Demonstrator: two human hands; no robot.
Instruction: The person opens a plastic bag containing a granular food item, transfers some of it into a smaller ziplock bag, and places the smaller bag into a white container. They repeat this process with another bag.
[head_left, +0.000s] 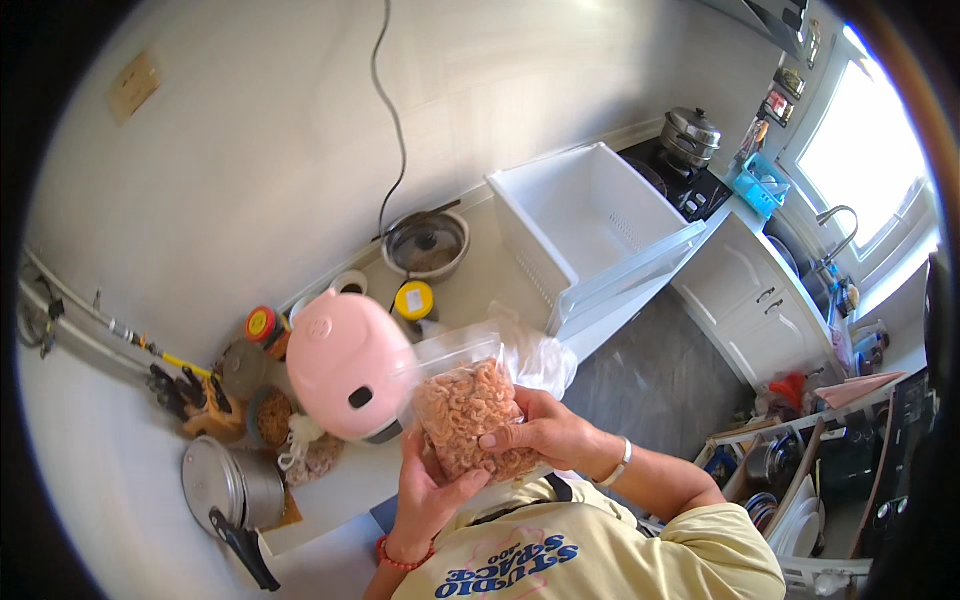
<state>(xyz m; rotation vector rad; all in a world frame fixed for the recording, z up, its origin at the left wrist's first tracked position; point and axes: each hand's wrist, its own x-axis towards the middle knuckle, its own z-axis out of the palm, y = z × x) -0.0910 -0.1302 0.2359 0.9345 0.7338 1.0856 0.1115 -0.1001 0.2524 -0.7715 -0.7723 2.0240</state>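
Observation:
Both hands hold a clear zip bag packed with small dried shrimp, its zip edge pointing up toward the wall. My left hand, with a red bead bracelet at the wrist, grips the lower left of the bag. On the bag's right side lies my right hand, thumb across the front, a silver bangle on its wrist. Just left of the bag stands a pink rice cooker. A crumpled clear plastic bag lies behind the hands at the counter's edge.
A white refrigerator drawer sits on the counter. Near it are a lidded steel pot and a yellow-lidded jar. A pressure cooker and a knife block stand left. An open drawer holds dishes at lower right.

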